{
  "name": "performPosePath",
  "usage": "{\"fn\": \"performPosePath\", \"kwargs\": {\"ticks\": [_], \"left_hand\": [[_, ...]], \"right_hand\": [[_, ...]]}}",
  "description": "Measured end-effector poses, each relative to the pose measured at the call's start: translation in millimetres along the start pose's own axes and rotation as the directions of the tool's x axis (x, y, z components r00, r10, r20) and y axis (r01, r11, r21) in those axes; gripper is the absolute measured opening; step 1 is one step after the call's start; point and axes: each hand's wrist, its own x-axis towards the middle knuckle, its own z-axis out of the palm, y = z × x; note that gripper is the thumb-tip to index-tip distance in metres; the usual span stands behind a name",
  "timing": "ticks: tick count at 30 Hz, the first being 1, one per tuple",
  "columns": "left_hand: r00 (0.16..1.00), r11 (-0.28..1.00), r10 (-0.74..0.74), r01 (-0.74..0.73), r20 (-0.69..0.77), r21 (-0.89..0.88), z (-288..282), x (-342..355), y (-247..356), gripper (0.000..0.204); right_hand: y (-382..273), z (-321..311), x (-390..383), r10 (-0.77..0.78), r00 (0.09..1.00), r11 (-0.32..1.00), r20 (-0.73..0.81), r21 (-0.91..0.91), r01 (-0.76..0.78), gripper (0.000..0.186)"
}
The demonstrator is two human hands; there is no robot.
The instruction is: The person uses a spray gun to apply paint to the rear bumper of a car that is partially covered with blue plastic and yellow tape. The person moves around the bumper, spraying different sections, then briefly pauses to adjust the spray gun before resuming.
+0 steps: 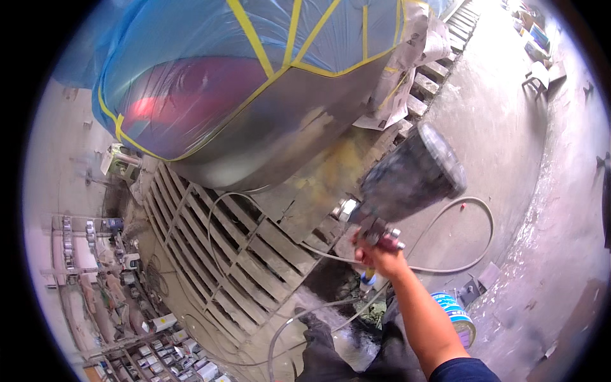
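My right hand (375, 254) is wrapped round the handle of a spray gun (380, 234), held out in front of me at the end of my bare forearm. A large dark cup (410, 175) sits tilted on top of the gun, and its silver nozzle (344, 209) faces left. The nozzle is apart from a grey, patchy car body panel (273, 143). Yellow tape (254, 99) borders the panel and holds clear bluish plastic sheeting (197, 35) over the rest of the car. My left hand is out of view.
A pale hose (491, 239) loops over the floor and across a slatted floor grate (210, 235). Beside my legs stands a blue-labelled bucket (453, 312). Shelves with many cans (153, 356) fill the lower left. Masking paper (388, 102) hangs at the car's right side.
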Motion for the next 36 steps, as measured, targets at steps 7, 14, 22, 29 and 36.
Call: {"fn": "performPosePath", "kwargs": {"ticks": [7,14,22,29,36], "left_hand": [[0.981,0.943,0.183,-0.157,-0.063,0.292,1,33,-28,0.034],[0.989,0.832,0.140,-0.089,-0.052,0.547,22,22,10,0.041],[0.971,0.950,0.185,-0.137,-0.151,0.282,40,6,49,0.015],[0.954,0.917,0.238,-0.158,-0.183,0.367,60,-19,75,0.014],[0.965,0.967,0.150,-0.098,-0.216,0.235,112,-50,108,0.013]], "right_hand": [[-30,-89,24,-0.134,0.852,0.967,-0.506,0.122,0.224,0.020],[-23,-71,27,-0.171,0.895,0.970,-0.412,0.088,0.226,0.013],[-1,-30,-6,-0.014,0.969,0.988,0.245,-0.146,0.051,0.015],[-60,-110,26,-0.089,0.912,0.959,-0.400,0.212,0.187,0.016],[-76,-143,18,-0.146,0.957,0.961,-0.249,0.193,0.197,0.029]]}}
